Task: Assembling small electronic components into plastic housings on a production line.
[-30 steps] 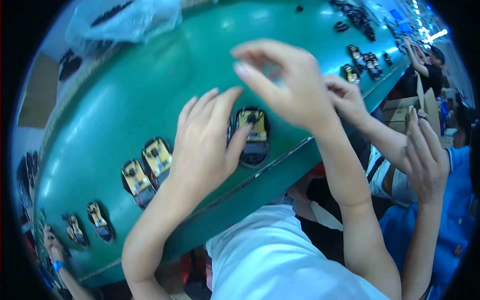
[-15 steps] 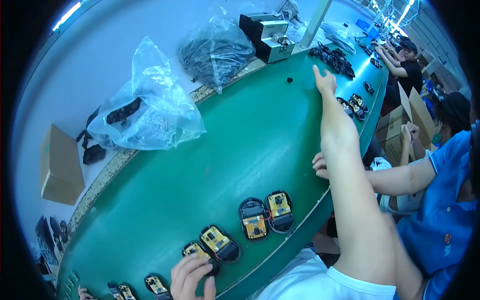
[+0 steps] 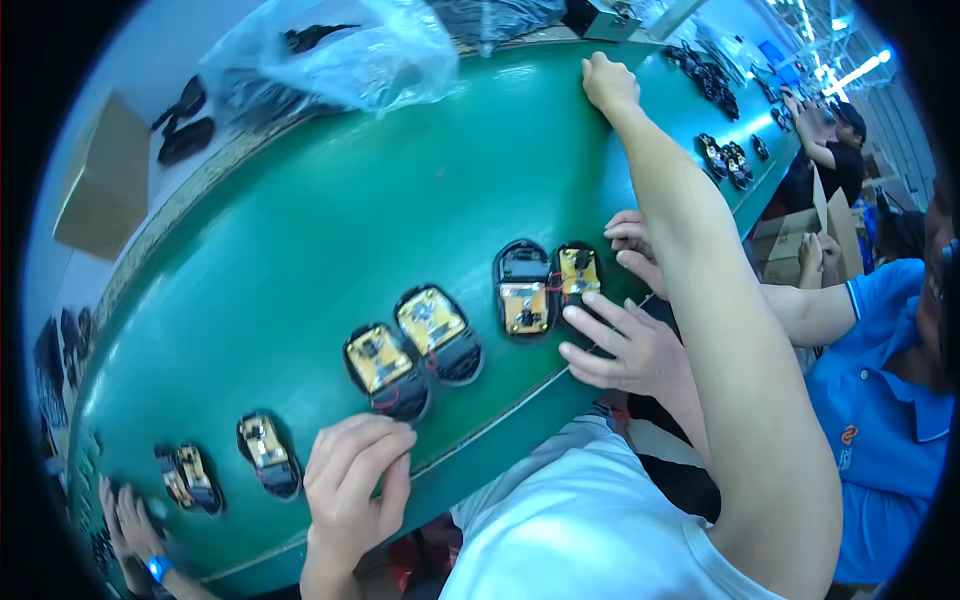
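My right arm stretches far across the green work surface (image 3: 300, 260). At its end my right hand (image 3: 610, 85) is closed, with its palm and whatever it holds out of sight. My left hand (image 3: 350, 480) is near the front edge, fingers curled in toward the thumb; I cannot see anything between them. Its fingertips lie right by the lower end of a mouse-shaped black shell half (image 3: 378, 358) with a yellow circuit board inside. Beside that half lies its matching half (image 3: 432, 320). A second pair of halves (image 3: 525, 305), joined by red wires, lies to the right.
A co-worker in blue (image 3: 880, 370) sits at my right, one hand (image 3: 640, 350) at the second pair. More shells (image 3: 268, 455) and another person's hands (image 3: 130, 525) are at left. A clear plastic bag (image 3: 390, 50) and a cardboard box (image 3: 115, 180) stand along the far edge.
My right hand has gone from spread fingers to closed; the small black piece beside it no longer shows. My left hand has slid off the shells toward the front edge. The view has tilted downward.
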`<state>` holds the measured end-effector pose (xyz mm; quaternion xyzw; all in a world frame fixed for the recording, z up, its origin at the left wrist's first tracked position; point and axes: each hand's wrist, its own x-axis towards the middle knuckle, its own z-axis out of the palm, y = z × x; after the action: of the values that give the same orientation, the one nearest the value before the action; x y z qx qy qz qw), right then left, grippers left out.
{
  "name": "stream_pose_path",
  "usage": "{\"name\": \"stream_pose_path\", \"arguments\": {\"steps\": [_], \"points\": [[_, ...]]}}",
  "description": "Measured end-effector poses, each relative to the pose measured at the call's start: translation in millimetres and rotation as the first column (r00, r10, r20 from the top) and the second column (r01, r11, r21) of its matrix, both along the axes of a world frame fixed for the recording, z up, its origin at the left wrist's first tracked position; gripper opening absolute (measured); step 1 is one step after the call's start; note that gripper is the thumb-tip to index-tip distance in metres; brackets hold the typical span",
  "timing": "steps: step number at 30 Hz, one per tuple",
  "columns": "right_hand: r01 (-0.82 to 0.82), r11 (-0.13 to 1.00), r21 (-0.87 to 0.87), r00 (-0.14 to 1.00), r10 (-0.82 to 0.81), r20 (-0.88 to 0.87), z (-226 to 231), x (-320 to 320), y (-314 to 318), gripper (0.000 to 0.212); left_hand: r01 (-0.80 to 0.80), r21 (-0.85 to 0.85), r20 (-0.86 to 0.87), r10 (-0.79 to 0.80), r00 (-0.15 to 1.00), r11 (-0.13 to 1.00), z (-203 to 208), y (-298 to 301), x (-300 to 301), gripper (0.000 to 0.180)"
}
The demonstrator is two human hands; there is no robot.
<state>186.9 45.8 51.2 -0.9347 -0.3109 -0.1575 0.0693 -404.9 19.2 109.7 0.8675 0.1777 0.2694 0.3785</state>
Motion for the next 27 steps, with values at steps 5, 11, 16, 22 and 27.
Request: {"name": "stream_pose_path", "arguments": {"steps": [5, 11, 16, 22, 27], "points": [[-0.413, 0.894, -0.174, 0.911, 0.410, -0.052, 12.5, -36.0, 63.3, 0.052, 0.035, 0.136, 0.056, -0.043, 0.998, 0.990, -1.1, -8.3, -1.8, 0.021], [-0.861, 0.427, 0.276, 0.430, 0.901, -0.052, 59.3, -283.9, 172.1, 0.045, -0.026, 0.234, 0.058, 0.013, 0.998, 0.972, -18.2, -9.5, -3.9, 0.020], [-0.766, 0.409, 0.497, 0.390, 0.909, -0.147, 119.2, -410.9, 52.7, 0.038, 0.043, 0.310, 0.041, -0.058, 0.997, 0.950, -11.2, -18.3, -0.2, 0.021], [-0.618, 0.417, 0.667, 0.495, 0.865, -0.082, 60.8, -391.3, -82.2, 0.019, 0.095, 0.306, -0.003, -0.099, 0.995, 0.947, -1.2, -20.2, 4.6, 0.021], [-0.489, 0.410, 0.770, 0.483, 0.862, -0.153, 45.3, -386.4, -162.9, 0.010, 0.087, 0.373, -0.088, -0.058, 0.994, 0.924, 10.7, -5.4, 33.3, 0.024]]}}
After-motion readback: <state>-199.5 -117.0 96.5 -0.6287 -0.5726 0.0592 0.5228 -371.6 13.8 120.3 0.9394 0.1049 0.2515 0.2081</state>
